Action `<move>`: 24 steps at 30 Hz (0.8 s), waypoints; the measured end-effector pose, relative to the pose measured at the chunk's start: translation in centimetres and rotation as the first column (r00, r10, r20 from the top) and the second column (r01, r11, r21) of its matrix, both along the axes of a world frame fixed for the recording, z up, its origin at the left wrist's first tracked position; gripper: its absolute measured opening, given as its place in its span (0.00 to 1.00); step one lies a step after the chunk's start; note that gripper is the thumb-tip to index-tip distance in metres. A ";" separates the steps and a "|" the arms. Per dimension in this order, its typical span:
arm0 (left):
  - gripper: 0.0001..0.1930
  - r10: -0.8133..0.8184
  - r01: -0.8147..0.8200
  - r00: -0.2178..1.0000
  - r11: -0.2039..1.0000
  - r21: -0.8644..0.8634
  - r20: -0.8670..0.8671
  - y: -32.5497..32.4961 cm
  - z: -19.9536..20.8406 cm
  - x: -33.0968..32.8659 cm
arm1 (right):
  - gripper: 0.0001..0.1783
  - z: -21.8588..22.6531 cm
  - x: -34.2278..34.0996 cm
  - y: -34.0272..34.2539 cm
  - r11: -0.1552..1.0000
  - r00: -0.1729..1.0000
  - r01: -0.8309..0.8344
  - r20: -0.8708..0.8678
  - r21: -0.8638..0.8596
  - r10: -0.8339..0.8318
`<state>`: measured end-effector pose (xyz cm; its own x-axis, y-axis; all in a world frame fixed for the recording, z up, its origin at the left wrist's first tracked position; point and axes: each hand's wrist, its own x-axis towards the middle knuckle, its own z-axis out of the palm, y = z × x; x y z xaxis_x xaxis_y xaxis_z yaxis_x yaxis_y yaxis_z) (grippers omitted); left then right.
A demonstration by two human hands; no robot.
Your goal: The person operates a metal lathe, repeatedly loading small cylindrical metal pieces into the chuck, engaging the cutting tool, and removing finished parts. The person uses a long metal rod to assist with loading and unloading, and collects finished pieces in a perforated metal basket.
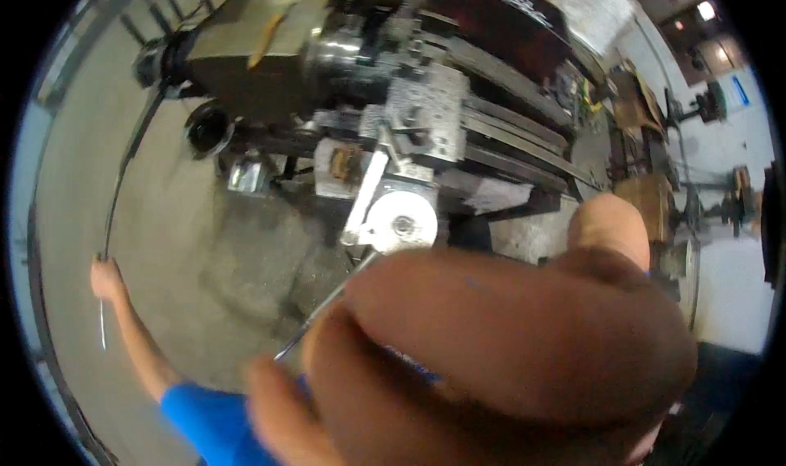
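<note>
Out at the left, my left hand is closed round a long thin rod. The rod's dark upper length reaches toward the left end of a metal lathe, and a short bright end sticks out below my fist. Very near the camera, my right hand fills the lower middle, blurred, with its fingers curled. Whatever lies inside those fingers is hidden. Just beyond it sit the lathe's round light-coloured handwheel and a flat bar handle. A thin metal rod slants out behind the fingers.
A yellowish strip lies on the lathe's headstock cover. The tool carriage rests on long bed rails. Below the headstock is a shiny metal container. Cardboard boxes and other equipment stand at the right, near a white wall.
</note>
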<state>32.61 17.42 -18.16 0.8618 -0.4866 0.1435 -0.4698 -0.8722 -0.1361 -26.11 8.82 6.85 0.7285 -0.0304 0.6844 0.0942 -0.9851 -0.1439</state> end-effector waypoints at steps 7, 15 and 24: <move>0.15 -0.525 0.388 0.847 0.509 -0.768 0.080 -2.4 2.1 -13.2 | 0.21 -1.8 -4.4 -2.8 0.997 0.997 -0.078 -0.007 -0.011 0.078; 0.17 -0.647 0.501 0.662 0.757 -0.419 -0.378 -15.9 -20.9 -18.9 | 0.27 -15.0 -20.9 0.1 0.630 0.677 0.701 -0.591 0.335 -0.439; 0.12 -0.657 0.655 0.738 0.752 -0.070 -0.153 -17.0 -15.4 -18.4 | 0.18 -31.6 -32.9 15.2 0.297 -0.216 0.943 -0.956 -0.150 0.201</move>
